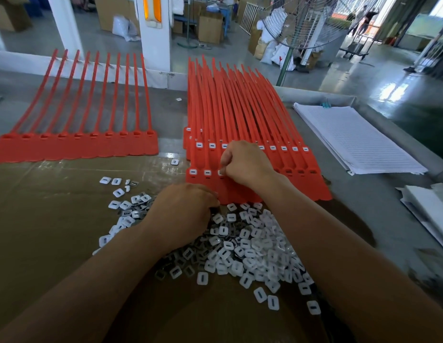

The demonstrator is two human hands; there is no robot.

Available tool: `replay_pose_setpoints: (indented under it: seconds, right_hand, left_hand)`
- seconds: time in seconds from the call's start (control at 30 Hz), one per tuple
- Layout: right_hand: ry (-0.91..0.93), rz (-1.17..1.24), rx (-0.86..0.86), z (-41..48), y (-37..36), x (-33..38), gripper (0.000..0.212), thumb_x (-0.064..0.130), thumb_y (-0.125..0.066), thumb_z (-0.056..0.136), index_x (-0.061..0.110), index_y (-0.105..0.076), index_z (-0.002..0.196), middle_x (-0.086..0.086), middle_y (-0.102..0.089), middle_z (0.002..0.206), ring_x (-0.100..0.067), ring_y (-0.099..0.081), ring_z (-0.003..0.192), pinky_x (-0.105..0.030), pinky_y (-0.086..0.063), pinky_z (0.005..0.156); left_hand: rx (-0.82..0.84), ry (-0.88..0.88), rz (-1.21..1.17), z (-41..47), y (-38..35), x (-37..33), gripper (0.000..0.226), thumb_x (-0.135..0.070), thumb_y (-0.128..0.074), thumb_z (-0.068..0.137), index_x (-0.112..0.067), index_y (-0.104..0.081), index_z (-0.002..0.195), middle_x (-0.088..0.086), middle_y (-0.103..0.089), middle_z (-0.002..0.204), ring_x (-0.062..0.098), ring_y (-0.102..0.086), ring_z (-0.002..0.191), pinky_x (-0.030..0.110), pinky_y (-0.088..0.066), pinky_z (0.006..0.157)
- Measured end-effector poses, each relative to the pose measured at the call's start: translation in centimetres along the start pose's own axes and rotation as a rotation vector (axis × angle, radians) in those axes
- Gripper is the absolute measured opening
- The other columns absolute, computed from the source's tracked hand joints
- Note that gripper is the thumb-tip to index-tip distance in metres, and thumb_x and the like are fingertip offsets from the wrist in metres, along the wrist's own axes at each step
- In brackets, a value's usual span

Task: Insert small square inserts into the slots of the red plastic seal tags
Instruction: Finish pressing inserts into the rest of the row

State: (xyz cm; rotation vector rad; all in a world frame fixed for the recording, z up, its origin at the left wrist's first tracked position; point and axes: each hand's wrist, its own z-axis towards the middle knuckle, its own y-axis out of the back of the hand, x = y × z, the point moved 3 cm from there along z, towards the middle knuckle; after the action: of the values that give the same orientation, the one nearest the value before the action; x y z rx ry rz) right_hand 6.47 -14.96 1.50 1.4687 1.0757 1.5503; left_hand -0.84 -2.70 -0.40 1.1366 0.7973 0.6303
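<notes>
Two hands meet mid-frame: your right hand (pixel 242 164) pinches a white insert (pixel 220 172) at the nearest red seal tags (pixel 203 189). Your left hand (pixel 183 209) digs into the insert pile (pixel 252 246), fingertips hidden; its grip cannot be told.

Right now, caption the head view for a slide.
Right hand pinches a white insert at the red tag strip; left hand rests on insert pile.

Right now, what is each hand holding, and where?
Right hand pinches a white insert by its edge. Left hand is in the insert pile; hold hidden.
</notes>
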Motion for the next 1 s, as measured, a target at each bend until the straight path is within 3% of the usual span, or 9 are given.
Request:
replay_pose_setpoints:
  seconds: [0.17, 0.37, 0.6, 1.0]
  right_hand:
    - [-0.057, 0.043, 0.044, 0.5, 0.1, 0.0, 0.008, 0.010, -0.069, 0.078, 0.017, -0.070, 0.083, -0.001, -0.068, 0.099, -0.017, -0.060, 0.097, -0.032, -0.048, 0.083]
    - [-0.169, 0.063, 0.087, 1.8, -0.3, -0.2, 0.030, 0.014, -0.071, 0.075, 0.010, -0.064, 0.104, -0.006, -0.065, 0.106, -0.023, -0.059, 0.101, -0.039, -0.049, 0.091]
    - [-0.123, 0.028, 0.070, 1.6, -0.5, -0.1, 0.027, 0.010, -0.061, 0.082, 0.009, -0.062, 0.109, -0.007, -0.064, 0.107, -0.022, -0.060, 0.098, -0.037, -0.050, 0.088]
    - [-0.060, 0.045, 0.038, 1.3, -0.7, -0.4, 0.013, 0.009, -0.060, 0.082, 0.011, -0.069, 0.092, -0.004, -0.068, 0.097, -0.018, -0.062, 0.091, -0.035, -0.052, 0.084]
  left_hand:
    - [0.013, 0.001, 0.002, 0.0, -0.1, 0.1, 0.039, -0.016, -0.043, 0.086, -0.031, -0.060, 0.118, -0.017, -0.052, 0.130, 0.004, -0.048, 0.117, 0.020, -0.040, 0.091]
    - [0.011, 0.002, 0.003, 0.1, -0.1, 0.1, 0.038, -0.016, -0.043, 0.087, -0.031, -0.060, 0.119, -0.017, -0.051, 0.130, 0.003, -0.048, 0.118, 0.020, -0.039, 0.093]
    - [0.015, 0.006, 0.008, 0.1, -0.1, 0.0, 0.039, -0.017, -0.042, 0.088, -0.032, -0.058, 0.120, -0.018, -0.051, 0.130, 0.003, -0.048, 0.117, 0.020, -0.039, 0.092]
    - [0.009, -0.003, 0.011, 0.0, 0.0, -0.2, 0.037, -0.014, -0.046, 0.086, -0.029, -0.063, 0.114, -0.015, -0.057, 0.124, 0.007, -0.054, 0.111, 0.023, -0.044, 0.089]
